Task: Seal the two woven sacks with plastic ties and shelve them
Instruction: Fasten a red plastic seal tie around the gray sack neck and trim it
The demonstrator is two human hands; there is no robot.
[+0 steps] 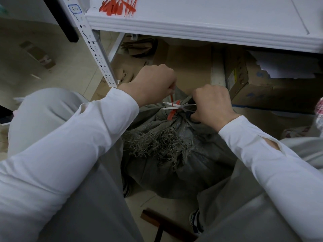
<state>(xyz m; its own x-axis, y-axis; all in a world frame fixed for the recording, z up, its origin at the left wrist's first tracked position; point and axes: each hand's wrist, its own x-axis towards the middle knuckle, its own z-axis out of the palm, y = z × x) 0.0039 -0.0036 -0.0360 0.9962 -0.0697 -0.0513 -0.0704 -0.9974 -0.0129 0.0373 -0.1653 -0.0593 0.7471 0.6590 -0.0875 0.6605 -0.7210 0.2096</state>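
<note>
Pinching the red tail of the tie point(172, 99) taut, the left hand point(153, 82) is clamped on it. The right hand point(213, 103) grips scissors point(185, 106), blades parted astride that tail. Both hands work below the front edge of the shelf point(192, 27), near each other and not touching. The sack point(174, 163) stands on the floor below the shelf, neck cinched by the tie.

Judgement: soft, limp walls, likely some weight, and the loose fringe gives no firm hold. Best grip is the gathered neck under the tie, with the other hand beneath the base.

Appearance: grey woven cloth, frayed mouth, creased and slumped body. Spare ties point(117, 6) lie on the shelf.
</note>
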